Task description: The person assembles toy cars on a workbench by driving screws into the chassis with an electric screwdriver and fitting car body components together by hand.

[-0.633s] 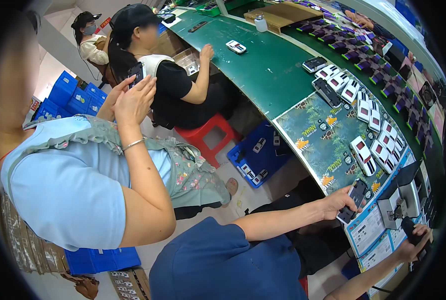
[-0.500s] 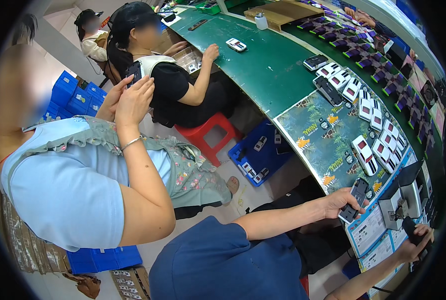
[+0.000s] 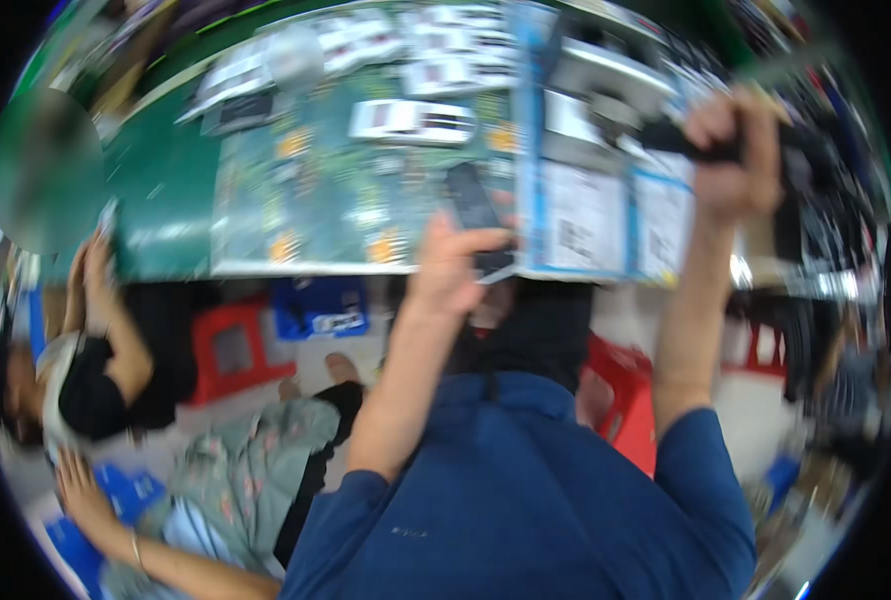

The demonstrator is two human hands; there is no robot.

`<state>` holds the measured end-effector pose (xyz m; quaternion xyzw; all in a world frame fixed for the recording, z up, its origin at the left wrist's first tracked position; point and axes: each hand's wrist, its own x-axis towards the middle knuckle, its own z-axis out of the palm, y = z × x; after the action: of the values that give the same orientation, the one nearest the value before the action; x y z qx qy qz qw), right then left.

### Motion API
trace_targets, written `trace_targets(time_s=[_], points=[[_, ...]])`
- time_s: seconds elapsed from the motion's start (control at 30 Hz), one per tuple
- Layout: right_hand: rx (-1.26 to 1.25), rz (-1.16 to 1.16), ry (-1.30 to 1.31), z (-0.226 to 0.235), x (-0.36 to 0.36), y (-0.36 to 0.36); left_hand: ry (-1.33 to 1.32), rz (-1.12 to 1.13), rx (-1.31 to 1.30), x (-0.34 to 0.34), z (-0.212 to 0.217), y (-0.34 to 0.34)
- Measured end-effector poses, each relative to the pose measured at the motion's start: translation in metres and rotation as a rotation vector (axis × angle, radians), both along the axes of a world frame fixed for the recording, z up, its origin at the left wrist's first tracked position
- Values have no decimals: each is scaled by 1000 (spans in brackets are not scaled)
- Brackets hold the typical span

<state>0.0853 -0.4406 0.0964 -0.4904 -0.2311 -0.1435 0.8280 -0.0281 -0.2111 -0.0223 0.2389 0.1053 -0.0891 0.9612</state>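
Above the front edge of the table, my left hand (image 3: 451, 262) is closed round a toy car (image 3: 473, 195), its dark underside showing. At the right my right hand (image 3: 734, 160) is raised, fingers wrapped round a black handle (image 3: 668, 138); blur hides what kind of tool it belongs to. A single white toy car (image 3: 412, 121) lies on the patterned mat (image 3: 341, 205), beyond my left hand. Behind it stand rows of white toy cars (image 3: 461, 78) with dark windows. A silver metal fixture (image 3: 576, 130) sits between my hands, farther back.
Printed sheets (image 3: 584, 225) lie on the table before the fixture. To the left, the green tabletop (image 3: 161, 195) runs past a seated co-worker's hands (image 3: 94, 262). Another person's hand (image 3: 91, 500) is at lower left. Red stools (image 3: 241, 350) and a blue bin (image 3: 316, 310) stand below.
My view has swung right and is blurred by motion, so the table now lies across the top. Both hands keep hold of their things.
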Motion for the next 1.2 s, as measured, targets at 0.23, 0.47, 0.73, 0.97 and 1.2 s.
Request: trace_targets(time_s=[0.23,0.47,0.73,0.97,1.2], points=[[-142,-313,-171,21,-9,17,-4,-97,-1,7,-2,-6],[-276,-351,-179,20,-8,26,-4,-94,8,4,1,-10],[-226,-189,187,30,-5,35,120,-23,-37,6,0,-6],[-79,287,-60,24,-75,45,84,-47,64,16,10,-16],[34,351,16,1,-84,64,87,-25,40,14,5,-17]])
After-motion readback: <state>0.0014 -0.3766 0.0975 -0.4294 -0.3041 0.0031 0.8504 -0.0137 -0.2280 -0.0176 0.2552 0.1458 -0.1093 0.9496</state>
